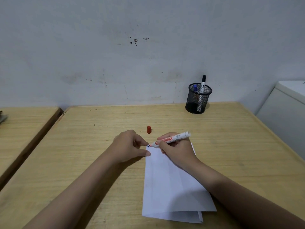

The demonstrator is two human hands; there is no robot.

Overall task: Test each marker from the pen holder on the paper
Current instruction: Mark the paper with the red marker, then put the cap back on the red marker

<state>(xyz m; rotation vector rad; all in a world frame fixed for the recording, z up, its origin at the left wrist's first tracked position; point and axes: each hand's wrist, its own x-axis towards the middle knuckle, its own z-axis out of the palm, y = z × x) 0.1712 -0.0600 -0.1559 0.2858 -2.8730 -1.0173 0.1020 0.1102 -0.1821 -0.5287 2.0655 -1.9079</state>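
Observation:
A folded white paper (pixel 171 187) lies on the wooden table (pixel 231 146). My right hand (pixel 175 151) grips an uncapped red marker (pixel 171 139), its tip touching the paper's top left corner beside small dark blue marks (pixel 148 146). My left hand (pixel 130 146) presses the paper's top left corner down with thumb and fingertips. The red cap (pixel 149 129) stands on the table just beyond my hands. A black mesh pen holder (pixel 198 99) at the back right contains a black-capped marker (pixel 203 84) and a blue-capped marker (pixel 195 88).
A grey wall runs right behind the table. A second wooden table (pixel 24 126) stands to the left across a narrow gap. A white cabinet (pixel 287 109) stands past the table's right edge.

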